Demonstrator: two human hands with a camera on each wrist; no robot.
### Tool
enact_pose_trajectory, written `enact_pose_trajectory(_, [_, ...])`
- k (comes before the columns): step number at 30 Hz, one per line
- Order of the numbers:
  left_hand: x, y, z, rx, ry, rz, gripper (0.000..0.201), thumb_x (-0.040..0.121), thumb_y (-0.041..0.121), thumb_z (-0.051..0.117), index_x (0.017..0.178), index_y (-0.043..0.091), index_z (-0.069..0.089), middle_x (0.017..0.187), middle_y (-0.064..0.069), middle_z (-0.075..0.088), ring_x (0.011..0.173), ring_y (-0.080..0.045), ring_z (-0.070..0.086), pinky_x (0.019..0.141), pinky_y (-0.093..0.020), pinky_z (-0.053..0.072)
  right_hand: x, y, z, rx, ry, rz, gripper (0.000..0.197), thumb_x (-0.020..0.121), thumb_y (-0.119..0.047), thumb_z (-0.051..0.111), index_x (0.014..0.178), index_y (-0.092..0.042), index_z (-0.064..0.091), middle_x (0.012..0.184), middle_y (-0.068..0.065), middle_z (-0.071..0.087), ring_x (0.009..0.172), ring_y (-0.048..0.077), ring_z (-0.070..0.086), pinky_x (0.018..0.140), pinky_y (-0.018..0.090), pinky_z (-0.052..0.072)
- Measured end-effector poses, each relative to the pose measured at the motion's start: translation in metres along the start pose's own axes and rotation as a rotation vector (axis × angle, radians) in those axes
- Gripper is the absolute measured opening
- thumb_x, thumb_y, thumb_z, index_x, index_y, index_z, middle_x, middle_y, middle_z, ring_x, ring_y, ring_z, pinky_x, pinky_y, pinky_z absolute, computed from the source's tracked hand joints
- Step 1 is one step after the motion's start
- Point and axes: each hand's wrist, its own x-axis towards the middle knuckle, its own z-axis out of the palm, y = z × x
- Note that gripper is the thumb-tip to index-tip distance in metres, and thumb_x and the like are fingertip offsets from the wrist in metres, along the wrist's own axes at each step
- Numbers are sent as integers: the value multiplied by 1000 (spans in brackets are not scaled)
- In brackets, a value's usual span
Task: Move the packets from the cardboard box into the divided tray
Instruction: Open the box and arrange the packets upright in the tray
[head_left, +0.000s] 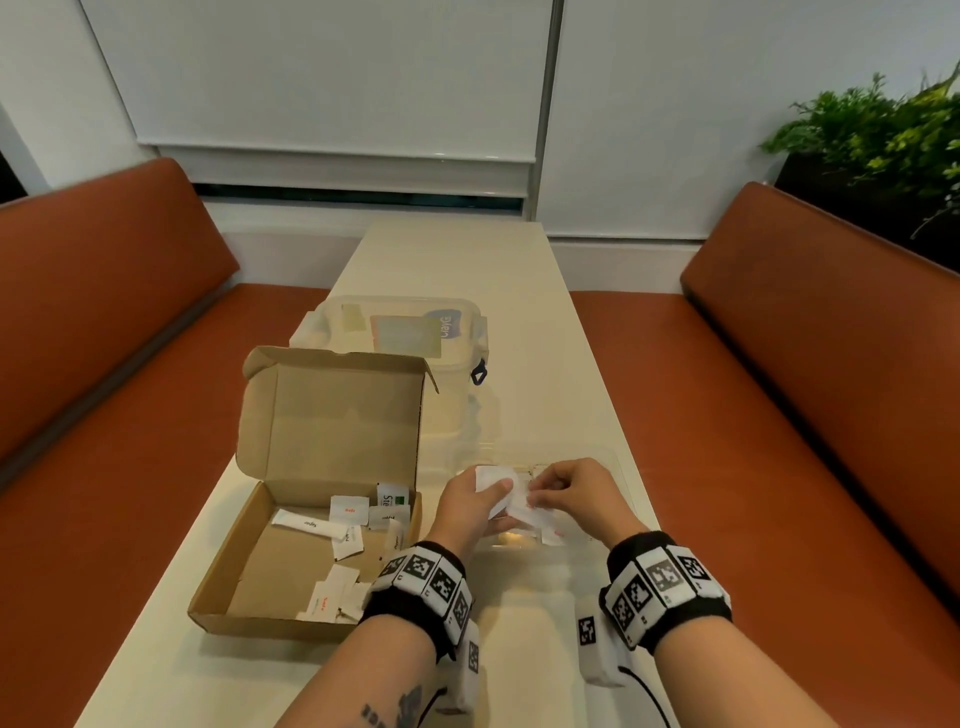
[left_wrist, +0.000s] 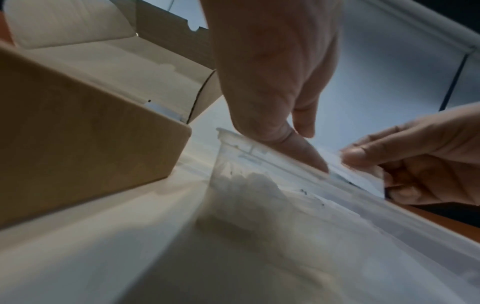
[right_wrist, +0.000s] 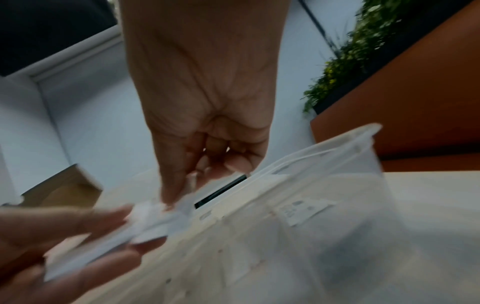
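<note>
An open cardboard box (head_left: 244, 587) lies left of centre on the table, with several white packets (head_left: 347, 510) inside. To its right sits the clear divided tray (head_left: 618, 467), and a few packets (head_left: 551, 535) lie in it. Over the tray my left hand (head_left: 480, 501) holds a bunch of white packets (head_left: 496, 480) between thumb and fingers. My right hand (head_left: 558, 491) pinches one packet (right_wrist: 182, 205) at the edge of that bunch with thumb and fingertips. The tray wall (right_wrist: 324, 226) fills the lower right wrist view, the box side (left_wrist: 85, 144) the left wrist view.
A clear lidded plastic container (head_left: 405, 338) stands behind the box. Orange bench seats (head_left: 779, 415) flank the narrow cream table (head_left: 467, 260). A potted plant (head_left: 878, 130) is at the far right. The table's far half is bare.
</note>
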Motion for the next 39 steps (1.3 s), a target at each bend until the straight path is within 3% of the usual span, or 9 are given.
enact_pose_trajectory(5, [3,-5,-3,-120,37,-10,25,98,3,44,122,4,52,110,-20,63,91,-27,68,76,-30,57,-5,20,-13,-233,104,62,11,76,-11,74,69,-17,69,73,-3,67,70,13,60,69,26,49])
enact_pose_trajectory(8, [3,-6,-3,-134,43,-10,25,97,2,43,120,5,54,108,-19,64,92,-26,68,75,-29,56,-8,28,-9,-330,39,66,10,78,-11,71,71,-18,70,73,-8,66,69,10,61,68,23,52])
enact_pose_trajectory(14, [3,-6,-2,-141,42,-18,25,97,0,43,118,6,55,101,-16,66,90,-25,68,75,-28,56,-7,35,3,-511,14,-13,11,80,-14,68,73,-22,70,77,-7,65,74,9,58,59,15,38])
enact_pose_trajectory(17, [3,-5,-2,-135,37,-18,24,96,0,44,117,7,54,105,-18,65,87,-24,69,71,-26,57,-6,35,4,-551,-12,-19,16,77,-16,71,73,-24,59,75,-10,52,71,8,49,55,15,31])
enact_pose_trajectory(23, [3,-5,-2,-122,38,-19,25,96,0,44,119,6,53,111,-22,63,84,-24,68,66,-24,58,0,34,8,-617,-37,4,37,74,-3,64,58,-23,37,62,-8,47,60,12,44,52,19,32])
enact_pose_trajectory(31, [1,-4,-2,-91,38,-12,22,94,0,50,114,6,56,111,-20,64,87,-27,70,67,-26,59,1,34,11,-555,7,70,36,75,-2,63,59,-22,38,62,-7,47,60,12,45,53,18,34])
enact_pose_trajectory(34, [0,-3,-1,-55,26,3,27,89,-1,59,115,3,56,113,-20,63,90,-31,68,68,-28,60,-1,31,10,-522,27,60,32,77,-9,66,63,-23,41,64,-8,48,61,11,45,54,20,34])
enact_pose_trajectory(37, [-2,-2,-1,-48,-6,4,27,83,-2,67,109,3,59,107,-18,66,91,-30,69,66,-26,59,-3,22,11,-286,155,-33,14,85,-27,66,77,-22,56,70,-7,57,64,8,50,60,22,40])
enact_pose_trajectory(39, [-2,-1,-1,-48,-39,3,26,82,-3,68,105,5,61,100,-15,69,86,-27,71,65,-26,58,-4,13,12,-45,175,-56,10,88,-28,64,83,-20,65,76,-3,65,65,9,55,61,19,44])
